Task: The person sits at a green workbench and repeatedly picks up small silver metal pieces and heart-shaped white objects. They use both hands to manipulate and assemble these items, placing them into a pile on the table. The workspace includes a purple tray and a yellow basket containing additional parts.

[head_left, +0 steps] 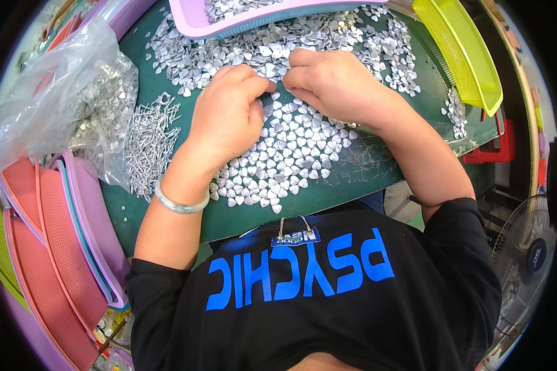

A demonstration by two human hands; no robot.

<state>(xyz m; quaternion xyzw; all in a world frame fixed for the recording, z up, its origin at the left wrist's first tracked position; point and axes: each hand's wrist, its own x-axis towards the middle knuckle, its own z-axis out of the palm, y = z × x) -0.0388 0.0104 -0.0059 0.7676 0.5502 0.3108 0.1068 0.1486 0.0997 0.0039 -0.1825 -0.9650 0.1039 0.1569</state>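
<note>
My left hand, with a pale bangle on its wrist, is curled at the edge of a large pile of silver heart-shaped pieces. My right hand faces it, fingers bent over the same pile, the fingertips of both hands close together. Whatever lies between the fingers of either hand is too small or hidden to make out. Just below them, flat silver hearts spread in a loose single layer on the green tabletop. A heap of silver pins lies left of my left wrist.
A clear plastic bag of hearts stands at the left. Stacked pink and purple baskets lean by the table's left edge. A purple tray borders the far side, a lime-green basket the far right. A fan stands at the right.
</note>
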